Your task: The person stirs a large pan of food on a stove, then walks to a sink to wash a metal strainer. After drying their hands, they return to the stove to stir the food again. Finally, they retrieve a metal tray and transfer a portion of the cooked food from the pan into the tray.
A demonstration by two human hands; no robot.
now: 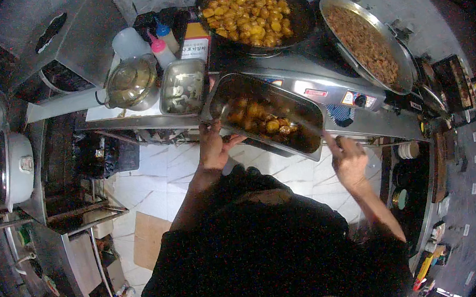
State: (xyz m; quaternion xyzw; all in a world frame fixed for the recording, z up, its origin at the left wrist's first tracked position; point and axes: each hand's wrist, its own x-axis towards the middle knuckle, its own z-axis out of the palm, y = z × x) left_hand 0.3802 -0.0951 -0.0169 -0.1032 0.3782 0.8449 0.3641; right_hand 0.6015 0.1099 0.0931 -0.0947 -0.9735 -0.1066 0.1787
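Note:
My left hand grips the left end of a deep rectangular steel pan, at the counter's front edge. Glazed potato pieces in dark sauce lie inside the pan, partly blurred. My right hand, fingers curled, is at the pan's right front corner; whether it holds the rim or a utensil cannot be made out. Beyond the pan, a large black wok full of small glazed potatoes sits on the stove. A wide metal pan of brown, finely cut food stands to its right.
Left of the steel pan are a lidded rectangular container, a pot with a glass lid and squeeze bottles. A stove knob and striped cloth are at the front. A white cooker stands far left.

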